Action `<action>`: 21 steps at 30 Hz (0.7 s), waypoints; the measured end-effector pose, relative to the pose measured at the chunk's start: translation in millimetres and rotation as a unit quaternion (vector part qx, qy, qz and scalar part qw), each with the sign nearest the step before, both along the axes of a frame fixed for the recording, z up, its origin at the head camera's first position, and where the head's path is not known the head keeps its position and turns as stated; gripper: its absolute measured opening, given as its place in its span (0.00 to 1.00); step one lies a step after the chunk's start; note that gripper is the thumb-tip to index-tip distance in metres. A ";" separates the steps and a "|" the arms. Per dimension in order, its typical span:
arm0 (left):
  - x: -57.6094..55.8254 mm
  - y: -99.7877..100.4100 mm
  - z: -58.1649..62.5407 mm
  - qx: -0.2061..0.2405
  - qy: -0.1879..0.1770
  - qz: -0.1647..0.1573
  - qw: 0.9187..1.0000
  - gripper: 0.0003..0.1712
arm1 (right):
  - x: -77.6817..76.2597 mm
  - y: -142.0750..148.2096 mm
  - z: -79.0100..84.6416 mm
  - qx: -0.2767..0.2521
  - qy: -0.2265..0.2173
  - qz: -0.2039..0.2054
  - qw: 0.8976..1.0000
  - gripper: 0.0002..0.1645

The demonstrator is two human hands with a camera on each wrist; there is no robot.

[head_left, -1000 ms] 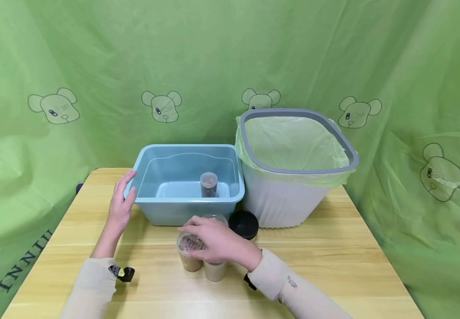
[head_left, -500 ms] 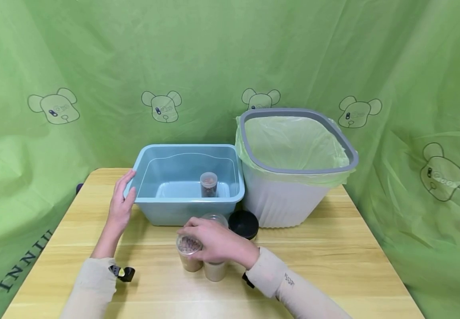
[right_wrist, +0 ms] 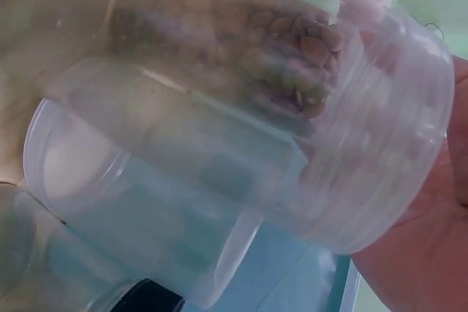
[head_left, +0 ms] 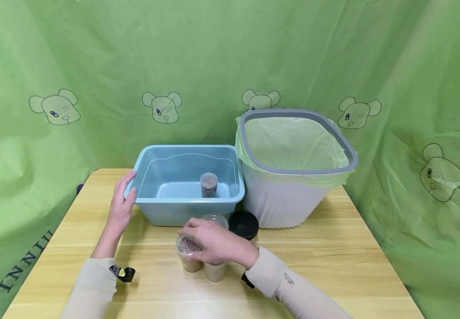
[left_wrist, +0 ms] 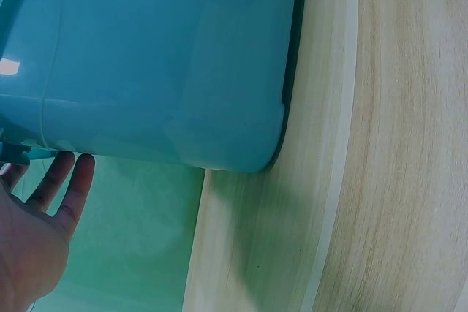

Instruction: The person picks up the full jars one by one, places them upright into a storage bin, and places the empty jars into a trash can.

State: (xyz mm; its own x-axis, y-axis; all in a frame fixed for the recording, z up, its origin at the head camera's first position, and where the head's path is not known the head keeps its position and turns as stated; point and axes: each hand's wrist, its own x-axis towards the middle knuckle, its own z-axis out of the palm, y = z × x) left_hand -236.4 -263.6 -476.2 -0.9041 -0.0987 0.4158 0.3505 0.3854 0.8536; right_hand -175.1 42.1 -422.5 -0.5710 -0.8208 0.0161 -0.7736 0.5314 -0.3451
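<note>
- Thumb and fingers of the right hand [head_left: 216, 243] are curved about the top of the bean jar [head_left: 192, 264], which stands upright on the surface [head_left: 313, 266]; so it is held, though the fingertips are partly hidden.
- Fingers of the left hand [head_left: 120, 204] are rather straight and spread, and they touch the left rim of the basin [head_left: 186, 212].
- Just beside the bean jar, below the right palm, stands the near jar [head_left: 215, 273], much covered.
- Behind the right hand is the far jar [head_left: 216, 217], near to a black lid [head_left: 243, 224].
- Inside the basin, toward its right side, stands a dark-filled jar [head_left: 208, 186].
- Right beside the basin is the bin [head_left: 282, 204], with a green bag [head_left: 294, 141] lining it.
- Behind everything hangs a green cloth [head_left: 94, 44] with printed animal heads.
</note>
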 end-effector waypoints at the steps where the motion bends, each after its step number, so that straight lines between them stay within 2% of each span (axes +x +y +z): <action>1: 0.2 0.2 0.3 -0.001 0.000 0.000 1.000 0.30 | 0.0 0.1 0.4 -0.001 0.002 0.002 1.000 0.38; 11: -0.7 1.2 0.2 -0.005 -0.001 0.000 1.000 0.29 | -0.1 1.9 17.0 -0.036 0.022 0.012 0.999 0.38; 21: 0.3 0.3 -0.7 -0.004 -0.006 0.002 1.000 0.29 | -3.0 0.9 46.4 -0.058 0.036 0.018 0.998 0.40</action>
